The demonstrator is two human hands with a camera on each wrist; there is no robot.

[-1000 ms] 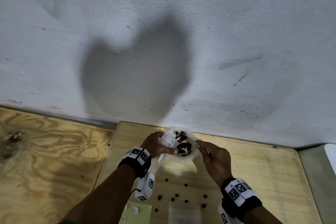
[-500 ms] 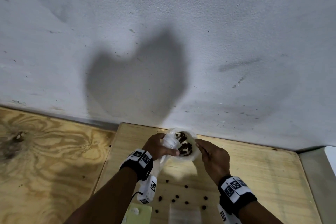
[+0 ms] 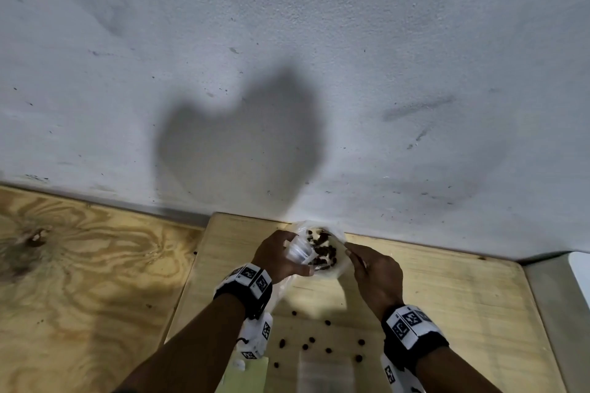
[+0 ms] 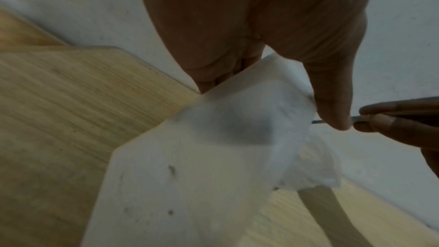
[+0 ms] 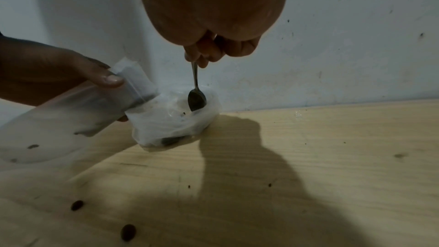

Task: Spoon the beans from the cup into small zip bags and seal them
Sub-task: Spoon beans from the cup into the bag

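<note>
Low in the head frame's centre, the left hand (image 3: 277, 257) pinches an open zip bag (image 5: 71, 112) beside the cup (image 3: 332, 268) of beans (image 3: 322, 252) on the worktop (image 3: 463, 297), while the right hand (image 3: 375, 277) grips a spoon (image 5: 196, 99) dipped into the cup.

Perhaps a workshop: plywood bench (image 3: 95, 265), scuffed wall (image 3: 287, 41).

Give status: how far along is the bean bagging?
Done: nothing visibly sealed. In hand: left hand holds a near-empty clear small zip bag; right hand dips a metal spoon into the translucent cup of dark beans. Left: filling, sealing; loose beans on the wooden table.
</note>
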